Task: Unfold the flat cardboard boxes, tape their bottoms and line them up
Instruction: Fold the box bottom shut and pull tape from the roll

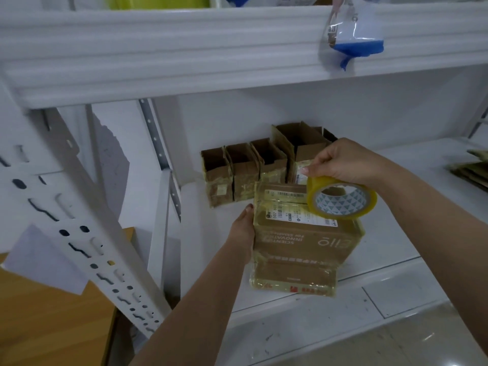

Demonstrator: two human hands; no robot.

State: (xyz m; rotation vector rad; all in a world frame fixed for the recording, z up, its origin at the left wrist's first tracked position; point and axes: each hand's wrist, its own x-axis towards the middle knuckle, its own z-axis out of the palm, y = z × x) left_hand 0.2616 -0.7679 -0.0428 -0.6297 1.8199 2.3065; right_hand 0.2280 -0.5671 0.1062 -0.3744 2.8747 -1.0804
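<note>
Shelf (396, 294): white board carrying everything you work on; take it as your landmark.
Row of boxes (243, 173): four opened cartons stand at the back of the shelf, side by side and touching, their open tops up.
Box in hand (303, 241): it sits at the front of the shelf, just before the row, old yellowish tape and labels over its brown faces. Judge it light and fairly stiff, but hollow, so the panels will give if you squeeze. The taped skin looks slick; hold it by the side edges, not the flat faces.
Flat stack (472, 173): folded cardboard lies at the shelf's right end, well apart from the row.
Tape roll (342, 200): clear tape, touching the box's upper right corner.
Left hand (241, 233): your fingers lie straight against the box's left side, steadying it; the fingertips are hidden behind it.
Right hand (343, 162): your thumb and curled fingers pinch the roll's upper rim.
</note>
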